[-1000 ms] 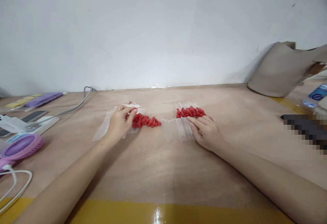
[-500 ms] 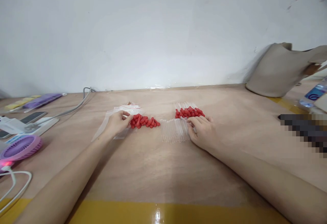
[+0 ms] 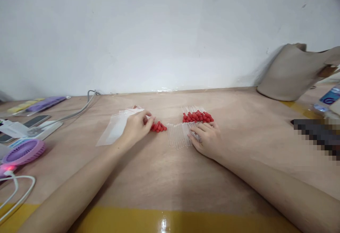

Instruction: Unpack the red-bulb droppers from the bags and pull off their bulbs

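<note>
Loose red rubber dropper bulbs (image 3: 159, 127) lie in a small pile at the middle of the table. My left hand (image 3: 136, 125) is over the left part of the pile, fingers curled; its fingertips and anything between them are hidden. Just right of the pile, thin clear tubes (image 3: 176, 135) lie side by side in a row. My right hand (image 3: 208, 137) rests on the right end of this row with thumb and fingers apart. Behind it sits a row of droppers, clear tubes fitted with red bulbs (image 3: 198, 116).
A clear zip bag (image 3: 110, 130) lies flat left of my left hand. On the far left are a purple fan (image 3: 23, 152), a power strip (image 3: 50, 129) with cables, and bagged purple pieces (image 3: 47, 103). A grey bin-like container (image 3: 284, 73) and a bottle (image 3: 329, 96) stand right.
My left hand has moved right, from the pile's left end to over it, uncovering more of the zip bag. My right hand has shifted slightly left along the clear tubes.
</note>
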Available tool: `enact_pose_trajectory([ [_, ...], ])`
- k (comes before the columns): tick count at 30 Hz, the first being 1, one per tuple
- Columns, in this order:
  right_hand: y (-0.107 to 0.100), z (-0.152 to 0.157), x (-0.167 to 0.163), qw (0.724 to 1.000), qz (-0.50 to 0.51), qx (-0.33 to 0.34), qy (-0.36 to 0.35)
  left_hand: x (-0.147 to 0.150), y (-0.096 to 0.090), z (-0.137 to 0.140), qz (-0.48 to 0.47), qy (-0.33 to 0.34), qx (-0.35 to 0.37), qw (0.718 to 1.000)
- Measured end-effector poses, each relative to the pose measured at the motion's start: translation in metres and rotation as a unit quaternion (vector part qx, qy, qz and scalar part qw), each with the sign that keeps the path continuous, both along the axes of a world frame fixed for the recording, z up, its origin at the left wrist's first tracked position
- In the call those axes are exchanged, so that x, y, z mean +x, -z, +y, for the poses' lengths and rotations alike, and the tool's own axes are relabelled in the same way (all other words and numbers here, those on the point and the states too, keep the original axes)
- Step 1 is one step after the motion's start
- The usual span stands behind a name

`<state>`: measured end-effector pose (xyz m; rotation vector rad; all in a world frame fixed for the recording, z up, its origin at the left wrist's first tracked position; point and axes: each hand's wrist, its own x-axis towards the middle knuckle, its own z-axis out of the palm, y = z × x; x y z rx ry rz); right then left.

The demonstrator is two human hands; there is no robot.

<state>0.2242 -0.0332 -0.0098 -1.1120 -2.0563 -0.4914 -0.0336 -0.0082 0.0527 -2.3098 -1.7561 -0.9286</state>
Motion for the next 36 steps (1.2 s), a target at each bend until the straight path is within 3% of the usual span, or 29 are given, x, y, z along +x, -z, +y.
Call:
enact_pose_trajectory([
  [4,-0.003,-0.004,-0.001,1.0,-0.003,-0.02,-0.024,0.044,0.003,0.012,0.043,0.108,-0.033,0.993],
  [10,-0.006,-0.005,0.002,0.998,0.016,-0.039,-0.055,0.095,0.011,0.052,0.0,0.131,-0.164,0.978],
  [15,-0.005,-0.004,0.004,0.997,0.029,-0.038,-0.053,0.105,0.015,0.073,-0.014,0.133,-0.223,0.966],
  [21,-0.004,-0.002,0.003,0.998,0.026,-0.023,-0.051,0.11,0.012,0.073,-0.035,0.088,-0.257,0.962],
  [26,-0.002,-0.001,0.005,0.998,0.049,-0.014,-0.034,0.108,0.001,0.066,-0.051,0.036,-0.206,0.977],
  [31,-0.003,0.001,0.006,0.996,0.085,0.021,-0.02,0.08,-0.005,0.036,-0.053,0.031,-0.096,0.994],
  [33,-0.004,0.002,0.007,0.995,0.082,0.043,-0.033,0.062,0.001,0.019,-0.028,0.112,-0.019,0.993],
  [36,-0.007,0.001,0.007,0.994,0.053,0.061,-0.074,0.038,0.017,-0.006,0.031,0.224,0.074,0.971],
])
